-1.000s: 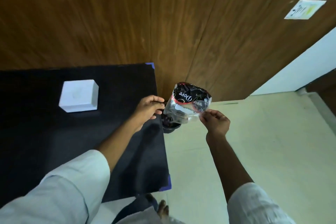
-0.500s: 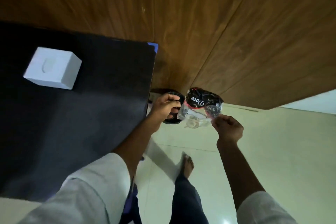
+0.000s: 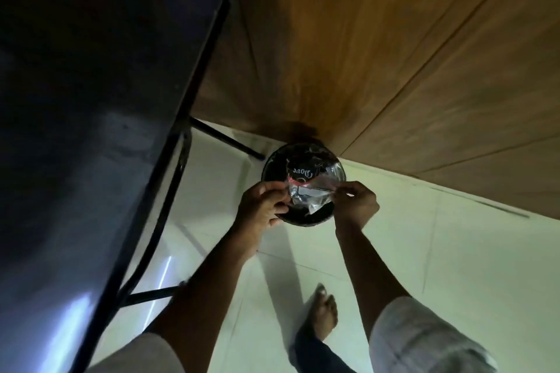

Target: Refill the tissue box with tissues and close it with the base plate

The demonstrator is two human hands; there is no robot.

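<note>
An empty clear plastic tissue wrapper (image 3: 309,188) with a black and red printed top hangs right over a round black bin (image 3: 303,218) on the floor. My left hand (image 3: 260,206) pinches the wrapper's left edge and my right hand (image 3: 356,200) pinches its right edge. The wrapper's lower part reaches into the bin's mouth. The white tissue box is out of view.
The black table (image 3: 91,100) fills the left side, with its metal legs (image 3: 169,191) running down to the pale tiled floor (image 3: 454,251). A wooden wall (image 3: 363,39) stands behind the bin. My bare foot (image 3: 321,312) is on the floor below my hands.
I have leaned down and right, so the tissue box has left the view. Both hands have lowered the wrapper from beside the table edge down over the bin.
</note>
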